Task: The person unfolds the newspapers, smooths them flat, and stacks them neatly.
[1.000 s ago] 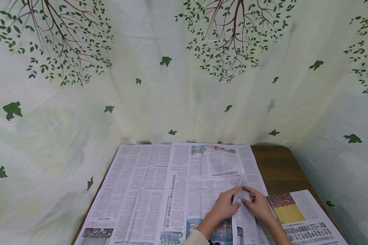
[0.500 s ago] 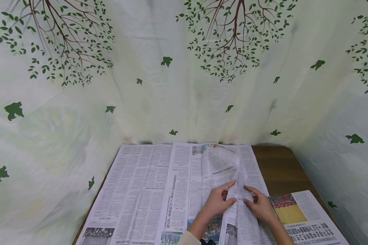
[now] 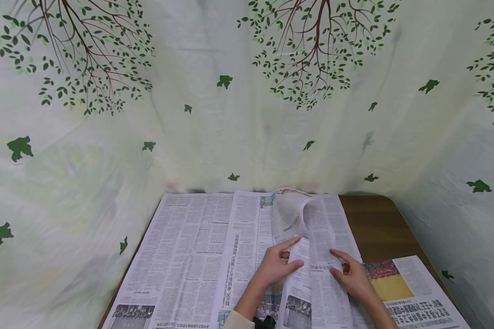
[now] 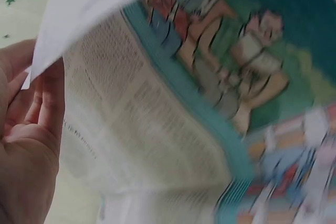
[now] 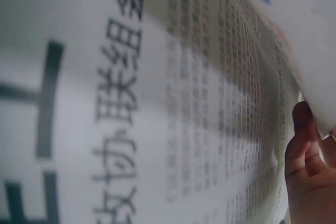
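In the head view my left hand (image 3: 273, 265) pinches the edge of a raised newspaper page (image 3: 300, 256), its index finger stretched along the paper. The top of that page curls over to the left. A short way to the right, my right hand (image 3: 351, 276) pinches the edge of another newspaper page (image 3: 324, 242), thumb and index finger at the margin. The left wrist view shows the page edge between thumb and fingers, with a coloured cartoon picture (image 4: 226, 66) below it. In the right wrist view a lifted white sheet (image 5: 315, 40) runs into my fingers.
More newspaper (image 3: 189, 246) lies spread over the left of the table, under the worked pages. A separate newspaper with a yellow and red photo (image 3: 384, 281) rests at the right. Dark wood tabletop (image 3: 368, 224) shows at the back right. A leaf-printed curtain (image 3: 267, 151) hangs behind.
My left hand has moved left and slightly down with its page, so the pages have parted and the top has curled over. My right hand has moved slightly to the right.
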`<state>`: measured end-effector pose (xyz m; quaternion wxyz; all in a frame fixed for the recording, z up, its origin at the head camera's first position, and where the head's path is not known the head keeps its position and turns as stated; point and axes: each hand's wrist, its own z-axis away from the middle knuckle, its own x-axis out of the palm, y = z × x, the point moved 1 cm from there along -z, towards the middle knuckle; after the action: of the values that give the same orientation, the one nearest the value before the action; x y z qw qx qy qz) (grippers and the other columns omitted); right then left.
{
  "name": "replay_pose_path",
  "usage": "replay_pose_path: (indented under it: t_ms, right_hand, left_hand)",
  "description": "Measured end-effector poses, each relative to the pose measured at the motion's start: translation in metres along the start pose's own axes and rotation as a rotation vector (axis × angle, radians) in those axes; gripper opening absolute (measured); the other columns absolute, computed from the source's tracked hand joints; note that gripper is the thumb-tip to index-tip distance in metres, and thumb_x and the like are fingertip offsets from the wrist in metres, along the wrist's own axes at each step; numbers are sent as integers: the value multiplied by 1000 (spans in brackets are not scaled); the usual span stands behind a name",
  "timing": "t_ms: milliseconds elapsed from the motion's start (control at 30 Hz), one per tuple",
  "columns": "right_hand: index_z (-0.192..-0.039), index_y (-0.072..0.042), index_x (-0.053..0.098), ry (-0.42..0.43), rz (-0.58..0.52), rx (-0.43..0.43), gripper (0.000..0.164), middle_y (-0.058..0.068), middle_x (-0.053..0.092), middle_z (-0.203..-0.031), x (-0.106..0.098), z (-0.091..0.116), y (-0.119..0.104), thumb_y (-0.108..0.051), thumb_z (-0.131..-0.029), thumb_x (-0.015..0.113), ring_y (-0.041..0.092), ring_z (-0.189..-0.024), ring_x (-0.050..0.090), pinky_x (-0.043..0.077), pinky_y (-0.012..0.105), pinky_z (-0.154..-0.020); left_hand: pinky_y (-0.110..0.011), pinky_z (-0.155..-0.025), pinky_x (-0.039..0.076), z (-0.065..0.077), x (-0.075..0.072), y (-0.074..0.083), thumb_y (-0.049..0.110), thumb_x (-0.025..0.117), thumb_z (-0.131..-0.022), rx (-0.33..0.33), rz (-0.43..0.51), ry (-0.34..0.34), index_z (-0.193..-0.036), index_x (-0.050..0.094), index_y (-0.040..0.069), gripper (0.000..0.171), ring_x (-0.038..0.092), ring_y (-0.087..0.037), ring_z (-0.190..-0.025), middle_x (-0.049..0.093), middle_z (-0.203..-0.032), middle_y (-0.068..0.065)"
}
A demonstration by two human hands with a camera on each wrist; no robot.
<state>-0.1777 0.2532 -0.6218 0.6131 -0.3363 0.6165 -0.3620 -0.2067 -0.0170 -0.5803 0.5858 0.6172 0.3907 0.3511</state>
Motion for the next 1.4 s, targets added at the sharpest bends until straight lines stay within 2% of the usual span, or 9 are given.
replay_pose_path:
  t_ms: [133,267,633,767,867,1000,1267,1333,1400]
  right_hand:
    - [-143,-10,60,25,7,-52,59,-5,44,-53,-3,0,4,-2,-87,78,4,-46,37,36,24,-45]
    - [-144,-11,59,25,7,-61,60,-4,45,-53,-5,0,8,-5,-87,79,4,-46,37,37,24,-45]
    - [-143,-8,59,28,-30,-132,60,-7,41,-56,-6,4,13,-3,-87,79,1,-48,35,37,23,-46]
    - [-144,-9,58,27,-48,-117,60,-6,41,-58,-7,5,13,-1,-88,78,1,-50,36,39,23,-48]
    - [-144,-8,58,28,-49,-133,60,-7,41,-59,-8,5,14,0,-87,78,1,-51,36,38,23,-49]
    - [-143,-6,59,34,-58,-167,60,-7,40,-61,-8,6,13,0,-86,79,0,-52,34,36,23,-49]
    - [-145,-10,57,-13,-47,-104,60,-7,37,-61,-11,7,16,-2,-88,77,1,-53,32,37,23,-51]
    - [-146,-11,57,-27,-47,-81,61,-4,40,-62,-12,6,17,-2,-89,76,1,-53,31,37,23,-51]
    - [-148,-11,55,-43,-50,-73,62,0,51,-68,-12,6,17,-2,-90,75,2,-53,33,38,24,-52]
  left_hand:
    - [-31,-69,62,5,-17,3,10,79,-90,-10,34,10,-149,56,28,66,78,-19,-86,76,-110,-21]
    - [-32,-71,63,11,-31,3,12,79,-92,-25,40,15,-151,53,29,67,78,-21,-89,75,-114,-22]
    - [-32,-74,63,28,-58,-2,12,78,-92,-26,28,67,-153,51,26,68,77,-23,-97,69,-126,-26]
    - [-31,-77,62,34,-69,0,12,79,-91,-27,32,92,-153,51,27,69,74,-23,-105,61,-142,-19]
    - [-31,-78,62,38,-76,1,10,79,-91,-28,35,112,-153,51,27,70,74,-20,-107,57,-148,-17]
    - [-31,-77,62,44,-84,0,8,78,-91,-34,41,133,-154,50,24,70,74,-17,-103,59,-144,-23]
    - [-28,-78,61,58,-102,-2,6,77,-91,-21,33,194,-155,48,23,72,71,-13,-108,42,-161,-10]
    - [-28,-78,61,60,-106,-3,6,77,-92,-8,23,194,-155,47,21,71,70,-13,-110,40,-162,-11]
    - [-30,-78,61,63,-109,-4,5,75,-92,10,27,184,-155,46,17,70,70,-14,-111,41,-160,-16]
